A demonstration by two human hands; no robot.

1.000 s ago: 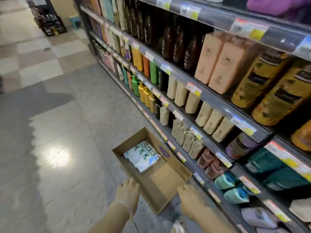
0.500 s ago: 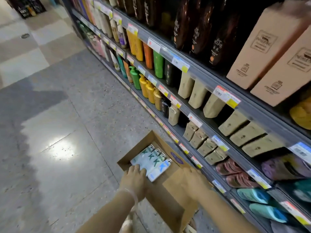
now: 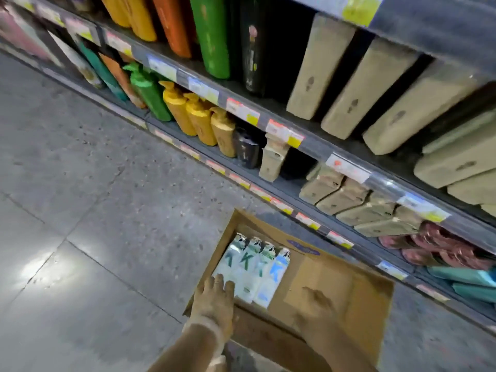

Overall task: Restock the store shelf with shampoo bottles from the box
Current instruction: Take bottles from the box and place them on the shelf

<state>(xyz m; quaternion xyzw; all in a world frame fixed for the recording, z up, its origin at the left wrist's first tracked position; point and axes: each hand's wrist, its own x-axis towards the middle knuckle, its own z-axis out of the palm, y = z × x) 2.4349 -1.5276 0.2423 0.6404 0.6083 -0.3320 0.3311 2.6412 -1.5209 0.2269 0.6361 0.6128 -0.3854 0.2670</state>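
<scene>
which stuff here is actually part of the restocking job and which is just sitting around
Job: cardboard box; white shampoo bottles inside it; shelf; left hand on the bottles; right hand in the box.

Just there: yellow pump bottles; tan cartons; price tags.

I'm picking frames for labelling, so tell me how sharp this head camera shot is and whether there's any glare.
Head view: motion blur smears the shelf, worst on the beige cartons at upper right; the price tags are unreadable. A bright glare patch sits on the floor at left. The bottles in the box are soft but recognisable.
</scene>
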